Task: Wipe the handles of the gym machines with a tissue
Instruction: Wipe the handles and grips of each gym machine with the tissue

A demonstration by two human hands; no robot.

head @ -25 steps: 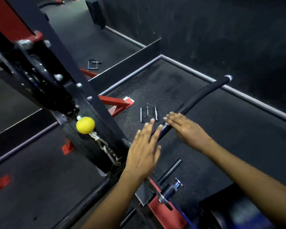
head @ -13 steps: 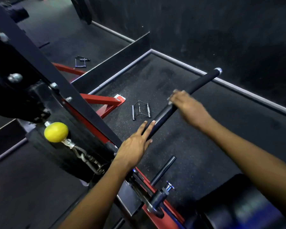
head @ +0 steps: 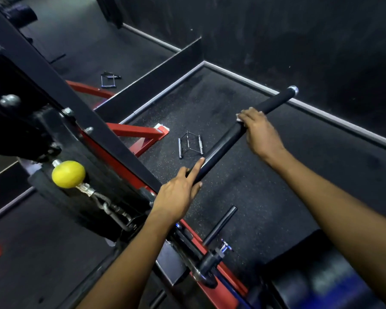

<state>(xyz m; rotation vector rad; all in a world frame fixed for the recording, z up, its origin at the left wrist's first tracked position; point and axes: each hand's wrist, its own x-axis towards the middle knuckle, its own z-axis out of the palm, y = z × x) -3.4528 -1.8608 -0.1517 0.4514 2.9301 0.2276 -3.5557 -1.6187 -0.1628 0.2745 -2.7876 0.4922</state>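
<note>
A long black padded bar handle (head: 223,142) with a chrome end cap runs from the machine's middle up to the right. My right hand (head: 260,132) lies over the bar's upper part, fingers curled over it, pressing a white tissue (head: 240,118) whose edge peeks out at the fingertips. My left hand (head: 178,195) rests on the bar's lower end, index finger stretched along it and the other fingers wrapped under.
The black and red machine frame (head: 80,121) fills the left, with a yellow ball stop (head: 68,174) on a cable. A chrome cable attachment (head: 189,144) lies on the rubber floor. A short black peg (head: 220,226) and a black seat pad (head: 321,284) sit below. Dark walls stand behind.
My right hand has slid up the bar toward its chrome end with the tissue. My left hand has settled on the bar's lower end.
</note>
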